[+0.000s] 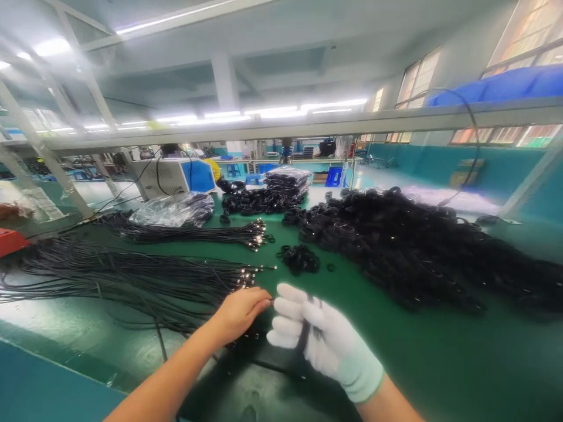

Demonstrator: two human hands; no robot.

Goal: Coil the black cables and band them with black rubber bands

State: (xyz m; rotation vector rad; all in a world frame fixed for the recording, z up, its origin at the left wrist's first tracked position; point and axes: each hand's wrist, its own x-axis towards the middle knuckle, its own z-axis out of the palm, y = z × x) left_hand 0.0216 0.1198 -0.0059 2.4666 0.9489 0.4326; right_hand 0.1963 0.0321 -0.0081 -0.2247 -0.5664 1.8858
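My bare left hand has its thumb and fingers pinched together near the connector ends of a bundle of black cables. A small dark tip shows at its fingertips, too small to name. Close to its right, my right hand wears a white glove with a pale green cuff. Its fingers curl toward the palm around a dark strip, which runs across the palm and shows between the fingers. Just beyond the hands lies a small heap of black rings on the green tabletop.
A large pile of coiled black cables spreads along the right. Behind the left bundle lie another cable bundle and a clear plastic bag. A white and blue machine stands at the back, under a shelf beam.
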